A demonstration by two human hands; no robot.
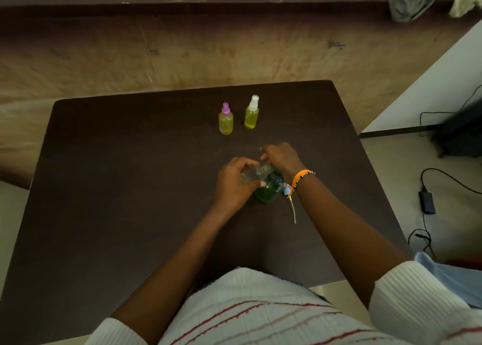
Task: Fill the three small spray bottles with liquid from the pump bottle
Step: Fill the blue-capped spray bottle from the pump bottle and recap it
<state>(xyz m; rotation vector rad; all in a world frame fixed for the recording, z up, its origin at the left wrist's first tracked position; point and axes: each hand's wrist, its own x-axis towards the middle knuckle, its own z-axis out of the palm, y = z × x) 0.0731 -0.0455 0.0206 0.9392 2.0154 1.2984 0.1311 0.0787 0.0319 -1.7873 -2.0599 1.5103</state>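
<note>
Fingers of left hand curling round clear spray bottle, tilting above green bottle; right hand fingers bent beside, grasp unclear.

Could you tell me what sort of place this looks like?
Probably a plain indoor workroom rather than a kitchen: a bare dark table beside a stained wall, with a power adapter and cables on the floor.

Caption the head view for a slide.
Left hand tilts a clear spray bottle at the green pump bottle under the right hand; two filled bottles stand behind.
</note>
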